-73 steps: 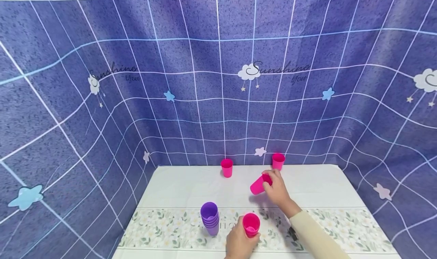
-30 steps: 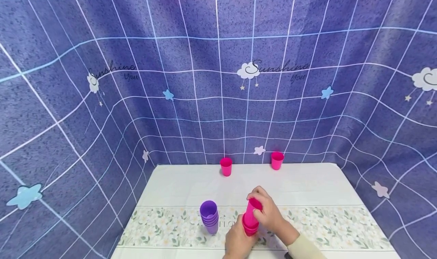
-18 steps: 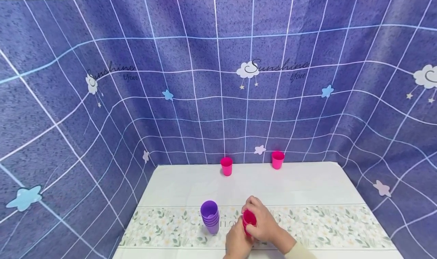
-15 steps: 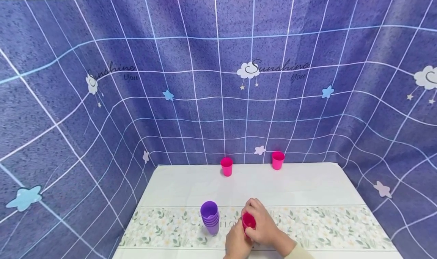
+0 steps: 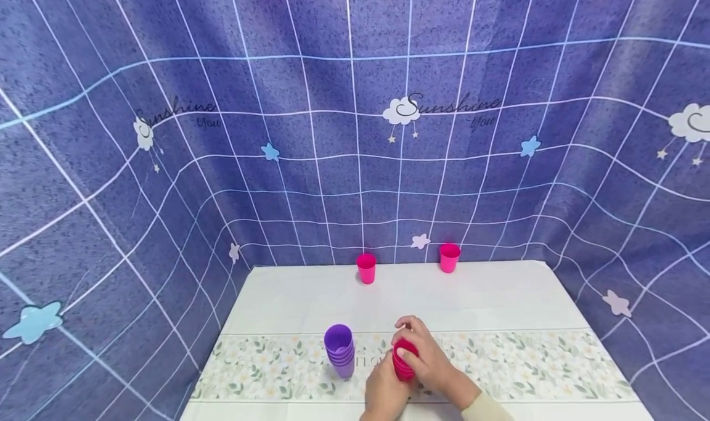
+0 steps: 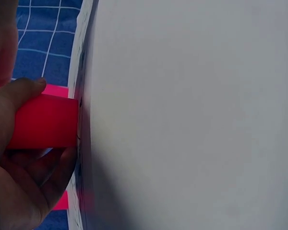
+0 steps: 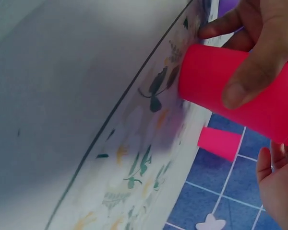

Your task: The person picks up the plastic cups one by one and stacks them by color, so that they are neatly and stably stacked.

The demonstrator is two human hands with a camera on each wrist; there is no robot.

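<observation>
In the head view, my left hand grips a stack of pink cups around its lower part, close over the table. Thumb and fingers of that left hand wrap the pink cup in the left wrist view, its base right at the tabletop. My right hand is over the stack's mouth, fingers loosened and spread above the rim. In the right wrist view the fingers of the right hand show beside the cup's upper end, loosely bent. A stack of purple cups stands upright to the left.
Two single pink cups stand upright at the table's back edge, one left of centre and one further right. A blue grid-patterned curtain encloses the back and sides. The white table has a floral band across it.
My right hand brought a tilted pink cup over from the back and put it into the stack in my left hand. Its fingers then loosened and lifted slightly at the rim.
</observation>
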